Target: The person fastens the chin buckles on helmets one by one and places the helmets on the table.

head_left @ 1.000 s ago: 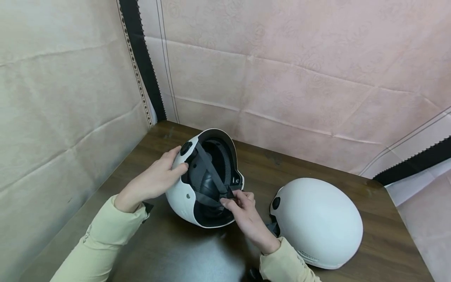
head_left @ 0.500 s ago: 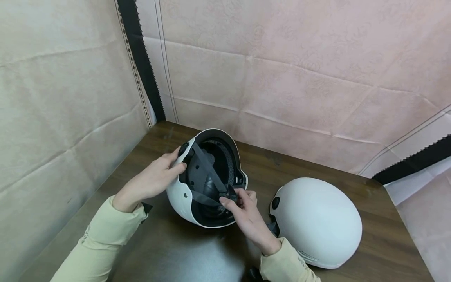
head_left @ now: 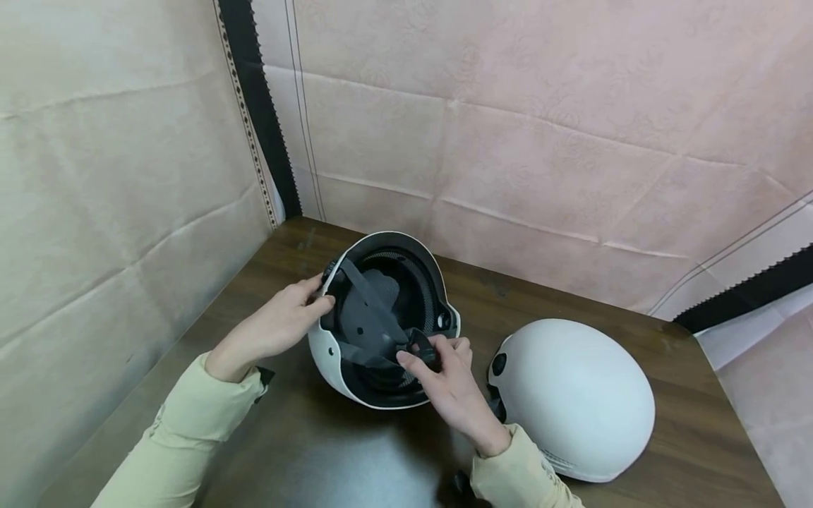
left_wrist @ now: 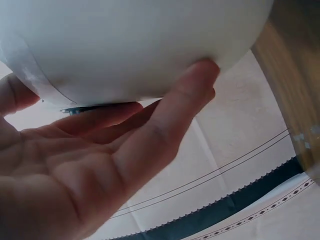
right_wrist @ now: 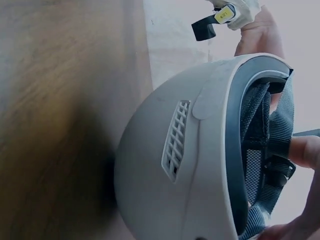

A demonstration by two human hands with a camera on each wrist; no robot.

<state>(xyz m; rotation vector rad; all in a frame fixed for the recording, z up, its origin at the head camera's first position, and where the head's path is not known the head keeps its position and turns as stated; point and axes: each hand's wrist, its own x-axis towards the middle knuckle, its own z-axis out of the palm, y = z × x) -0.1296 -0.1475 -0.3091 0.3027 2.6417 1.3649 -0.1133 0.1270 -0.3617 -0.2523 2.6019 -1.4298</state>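
Note:
A white helmet (head_left: 327, 360) rests on the table with its opening up, showing a dark lining and a black chin strap (head_left: 371, 293) across it. My left hand (head_left: 273, 321) holds its left side, thumb at the rim. In the left wrist view, the fingers lie against the smooth outer shell (left_wrist: 125, 45). My right hand (head_left: 454, 384) pinches the strap by its black buckle (head_left: 419, 346) over the opening. From the right wrist, the strap (right_wrist: 282, 125) and the shell's vent grille (right_wrist: 176, 140) show at close range.
A second white helmet (head_left: 574, 402) sits crown up to the right, near my right forearm. The brown wooden table (head_left: 305, 458) ends at pale cloth walls at the left and back. A small dark object (head_left: 462, 483) lies by the right sleeve.
The helmet has turned and tilted to the right, so its opening faces up more. My right hand has shifted slightly right with the buckle. The left hand stays at the rim.

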